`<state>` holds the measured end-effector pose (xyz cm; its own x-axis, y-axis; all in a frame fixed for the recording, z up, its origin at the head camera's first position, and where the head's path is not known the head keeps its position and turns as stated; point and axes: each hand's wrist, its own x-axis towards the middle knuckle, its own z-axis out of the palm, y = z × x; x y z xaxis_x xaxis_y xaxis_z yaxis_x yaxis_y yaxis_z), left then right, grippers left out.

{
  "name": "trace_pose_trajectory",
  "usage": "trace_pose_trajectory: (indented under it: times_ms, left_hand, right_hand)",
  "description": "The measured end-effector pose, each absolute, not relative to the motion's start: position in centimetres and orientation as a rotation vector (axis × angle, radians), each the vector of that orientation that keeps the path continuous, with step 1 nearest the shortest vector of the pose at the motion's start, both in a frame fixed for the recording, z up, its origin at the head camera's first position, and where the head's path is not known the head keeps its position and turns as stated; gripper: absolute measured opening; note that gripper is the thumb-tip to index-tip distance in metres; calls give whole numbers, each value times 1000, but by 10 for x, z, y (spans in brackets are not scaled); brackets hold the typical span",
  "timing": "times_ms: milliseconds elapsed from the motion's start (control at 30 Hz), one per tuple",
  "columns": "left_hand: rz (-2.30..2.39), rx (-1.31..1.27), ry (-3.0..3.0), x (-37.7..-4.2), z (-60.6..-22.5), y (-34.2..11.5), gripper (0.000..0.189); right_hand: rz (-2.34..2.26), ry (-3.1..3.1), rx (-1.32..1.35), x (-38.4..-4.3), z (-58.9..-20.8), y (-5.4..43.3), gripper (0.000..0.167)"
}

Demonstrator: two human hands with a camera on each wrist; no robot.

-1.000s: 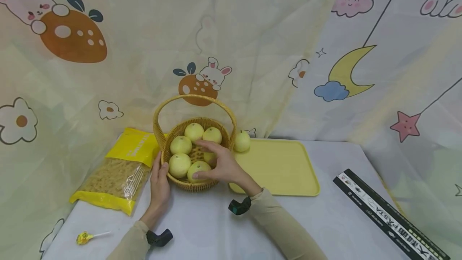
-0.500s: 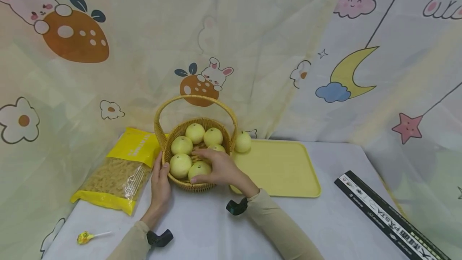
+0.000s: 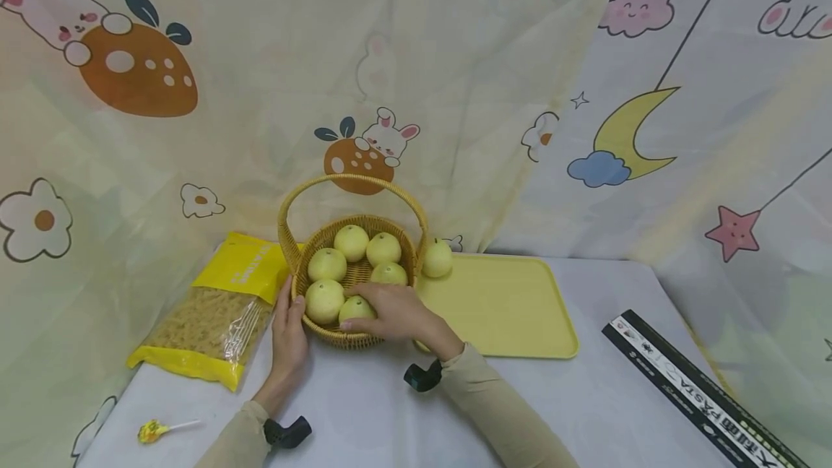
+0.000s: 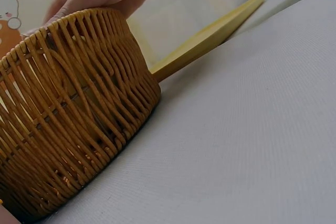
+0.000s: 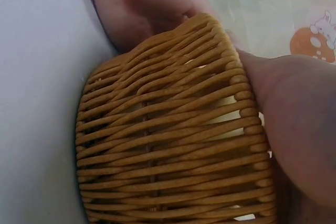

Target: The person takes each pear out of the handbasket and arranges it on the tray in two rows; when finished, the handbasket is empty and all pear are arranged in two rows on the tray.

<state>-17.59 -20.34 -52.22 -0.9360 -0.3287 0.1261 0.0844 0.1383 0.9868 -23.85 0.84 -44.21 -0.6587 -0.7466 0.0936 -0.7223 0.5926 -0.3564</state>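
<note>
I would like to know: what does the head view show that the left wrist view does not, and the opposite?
Only the head view: the pasta bag, the lollipop and the lone fruit beside the basket.

Only the left wrist view: no separate object that I can identify, but a low, close look at the basket's woven outer wall and the side edge of the tray.

Both: the basket, the right hand over its rim, the tray, the dark box and the white tablecloth.

"Juice", cropped at the top edge, stands on the backdrop cloth (image 3: 468, 56); "PASTA" beside Chinese characters on the long black box (image 3: 705, 399); the yellow bag's (image 3: 224, 302) pale lettering is too blurred to read
</note>
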Motion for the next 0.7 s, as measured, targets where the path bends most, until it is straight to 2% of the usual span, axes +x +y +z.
trace_pose_trajectory:
  times_ms: [267, 600, 700]
  left_hand:
    - [-1838, 243, -2121, -175, -523, -203, 58]
    - [-1845, 240, -2115, -176, -521, -203, 58]
    - [-1843, 245, -2122, -175, -521, -204, 58]
  right_hand:
    - [-630, 2751, -1242, -240, -440, 6, 61]
    - [-1076, 2684, -1122, -242, -444, 8, 61]
    - [-1157, 2632, -1133, -244, -445, 9, 55]
